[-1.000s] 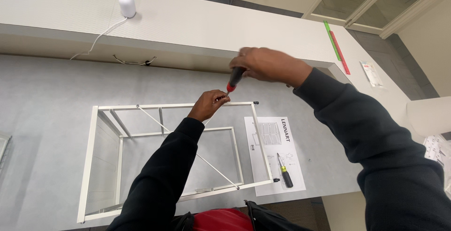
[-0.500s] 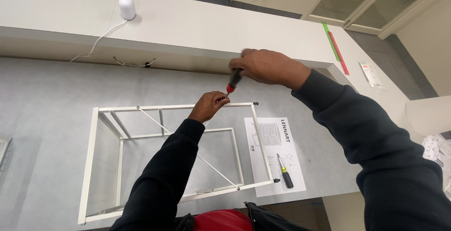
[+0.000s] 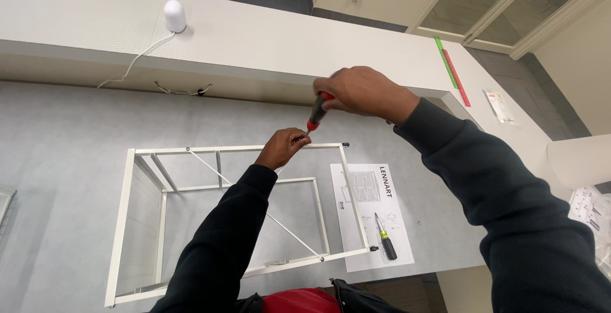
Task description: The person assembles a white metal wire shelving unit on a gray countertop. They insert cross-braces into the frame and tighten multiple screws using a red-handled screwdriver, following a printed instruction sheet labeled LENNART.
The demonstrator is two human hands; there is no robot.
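We see the right hand (image 3: 363, 91) closed around the red and black handle of a screwdriver (image 3: 316, 114), which slants down and to the left so that its tip meets the top rail of a white metal frame (image 3: 235, 149). The left hand (image 3: 283, 147) rests on that same rail, its fingertips (image 3: 299, 138) pinched together right at the screwdriver's tip; whether they hold a screw there is too small for us to tell. Both forearms are in dark sleeves.

The frame lies on the grey worktop (image 3: 63, 128), taking up its middle and reaching toward the near edge, with thin diagonal braces crossing its open panels. Its right-hand rail overlaps the left edge of a white instruction sheet (image 3: 369, 214) with printed diagrams, which lies flat toward the near right part of the worktop. On the lower part of that sheet lies a second screwdriver (image 3: 385, 236) with a black and yellow handle, well apart from both hands.

Behind the worktop runs a raised pale counter (image 3: 267, 39). Near its left end stands a small white rounded device (image 3: 174, 15), with a white cable (image 3: 137, 58) trailing down over the counter's front edge. Toward the counter's right end lie a green strip and a red strip (image 3: 453, 71) side by side.
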